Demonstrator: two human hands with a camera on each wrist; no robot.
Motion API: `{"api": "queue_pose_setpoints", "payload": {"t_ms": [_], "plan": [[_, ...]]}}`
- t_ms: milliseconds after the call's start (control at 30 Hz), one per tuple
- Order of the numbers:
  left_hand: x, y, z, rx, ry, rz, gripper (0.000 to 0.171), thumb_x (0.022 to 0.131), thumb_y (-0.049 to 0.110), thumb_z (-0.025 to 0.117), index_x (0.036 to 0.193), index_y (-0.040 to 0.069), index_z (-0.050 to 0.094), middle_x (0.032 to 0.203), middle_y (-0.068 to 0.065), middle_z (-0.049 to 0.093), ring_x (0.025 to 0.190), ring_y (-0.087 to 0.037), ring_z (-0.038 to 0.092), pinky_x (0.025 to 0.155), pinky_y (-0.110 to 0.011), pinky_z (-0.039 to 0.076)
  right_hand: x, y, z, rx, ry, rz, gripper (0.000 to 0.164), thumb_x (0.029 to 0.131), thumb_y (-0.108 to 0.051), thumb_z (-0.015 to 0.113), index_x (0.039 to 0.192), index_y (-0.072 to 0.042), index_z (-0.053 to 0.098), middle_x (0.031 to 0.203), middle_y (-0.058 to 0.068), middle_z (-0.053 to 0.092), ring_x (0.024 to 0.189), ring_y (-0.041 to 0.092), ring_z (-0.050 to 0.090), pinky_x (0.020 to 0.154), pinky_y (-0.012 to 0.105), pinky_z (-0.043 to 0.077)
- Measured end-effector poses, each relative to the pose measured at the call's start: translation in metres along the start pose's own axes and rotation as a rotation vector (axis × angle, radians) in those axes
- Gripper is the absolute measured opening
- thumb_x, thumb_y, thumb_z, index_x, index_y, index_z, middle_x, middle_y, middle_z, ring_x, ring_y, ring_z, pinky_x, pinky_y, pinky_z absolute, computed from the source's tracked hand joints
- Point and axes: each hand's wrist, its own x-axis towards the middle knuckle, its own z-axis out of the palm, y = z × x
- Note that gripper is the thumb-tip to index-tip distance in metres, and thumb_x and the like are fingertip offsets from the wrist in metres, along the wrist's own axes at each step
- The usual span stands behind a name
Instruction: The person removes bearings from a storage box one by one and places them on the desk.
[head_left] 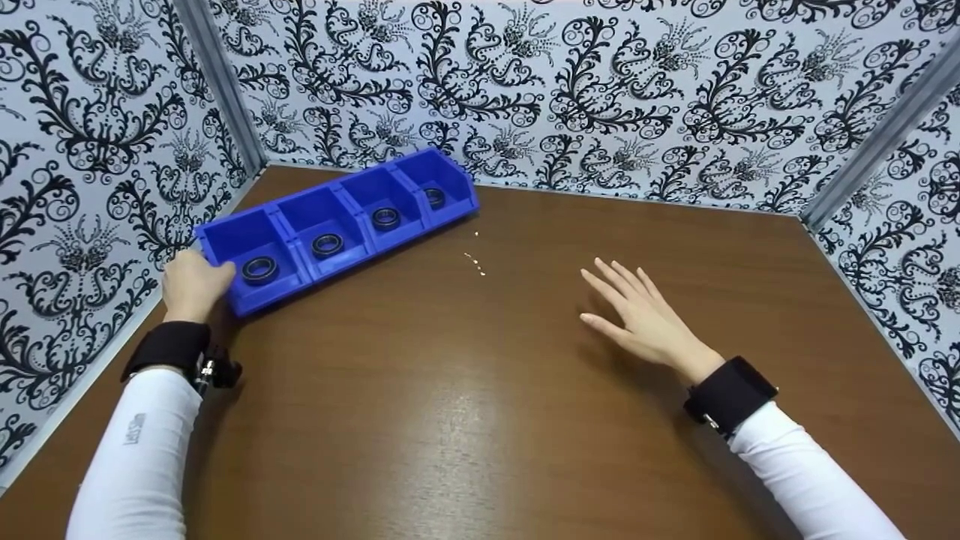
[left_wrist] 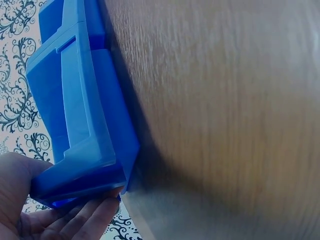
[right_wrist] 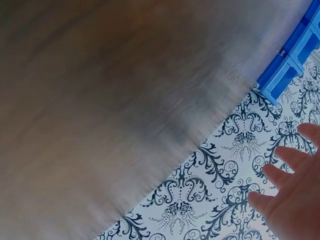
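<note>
A blue bin tray point(head_left: 341, 259) with several compartments stands at the back left, angled on the table. In its compartments lie black ring-shaped bearings, among them one at the near left point(head_left: 259, 270), another beside it point(head_left: 328, 245) and a third point(head_left: 385, 217). My left hand point(head_left: 193, 281) grips the tray's left end wall, thumb over the rim and fingers beneath in the left wrist view. Out over the right side of the table my right hand point(head_left: 637, 315) is held with its fingers spread and straight, holding nothing, apart from the tray.
The brown wooden table point(head_left: 450, 390) is bounded by patterned walls point(head_left: 525, 90) at the back, left and right. A few small pale specks point(head_left: 475, 262) mark the tabletop just right of the tray. Black bands with cameras wrap both wrists.
</note>
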Motion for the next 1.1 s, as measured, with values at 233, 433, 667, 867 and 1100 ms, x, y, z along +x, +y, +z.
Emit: {"api": "queue_pose_setpoints", "payload": {"t_ms": [233, 433, 667, 867, 1100], "plan": [[-0.0001, -0.0001, 0.0001, 0.009, 0.001, 0.012, 0.04, 0.092, 0.018, 0.059, 0.107, -0.019, 0.06, 0.107, -0.041, 0.065, 0.091, -0.053, 0.063, 0.084, -0.062, 0.051, -0.0004, -0.0011, -0.0024, 0.005, -0.002, 0.004, 0.071, 0.105, -0.046, 0.058, 0.163, -0.011, 0.036, 0.17, 0.016, 0.027, 0.157, 0.039, 0.018, 0.125, 0.059, 0.004], [-0.0003, 0.0014, 0.0011, 0.03, 0.02, 0.011, 0.032, 0.091, 0.019, 0.058, 0.093, -0.013, 0.06, 0.104, -0.04, 0.065, 0.091, -0.053, 0.062, 0.083, -0.063, 0.05, -0.0002, -0.0006, -0.0028, -0.009, -0.001, 0.009, 0.073, 0.105, -0.046, 0.058, 0.163, -0.009, 0.034, 0.17, 0.014, 0.028, 0.157, 0.037, 0.019, 0.125, 0.059, 0.005], [-0.0004, 0.0014, 0.0005, 0.032, 0.008, 0.018, 0.035, 0.092, 0.02, 0.059, 0.098, -0.014, 0.062, 0.098, -0.036, 0.067, 0.086, -0.048, 0.062, 0.079, -0.059, 0.051, 0.0004, 0.0007, -0.0029, -0.015, -0.006, 0.011, 0.073, 0.106, -0.047, 0.057, 0.163, -0.009, 0.034, 0.17, 0.013, 0.028, 0.158, 0.037, 0.018, 0.125, 0.059, 0.005], [0.0012, 0.0023, 0.0012, 0.056, 0.004, 0.025, 0.026, 0.091, 0.021, 0.06, 0.081, -0.002, 0.06, 0.085, -0.027, 0.067, 0.08, -0.043, 0.061, 0.07, -0.048, 0.048, 0.0009, 0.0015, -0.0024, -0.018, -0.007, 0.015, 0.073, 0.105, -0.046, 0.058, 0.163, -0.008, 0.035, 0.17, 0.013, 0.028, 0.158, 0.037, 0.018, 0.125, 0.059, 0.005], [0.0001, 0.0037, 0.003, 0.055, 0.009, 0.046, 0.03, 0.092, 0.021, 0.061, 0.088, -0.008, 0.064, 0.09, -0.031, 0.069, 0.081, -0.045, 0.063, 0.075, -0.055, 0.05, 0.0014, 0.0008, -0.0032, -0.015, -0.008, 0.018, 0.073, 0.105, -0.046, 0.058, 0.162, -0.007, 0.036, 0.17, 0.014, 0.028, 0.158, 0.037, 0.018, 0.125, 0.059, 0.005]]}}
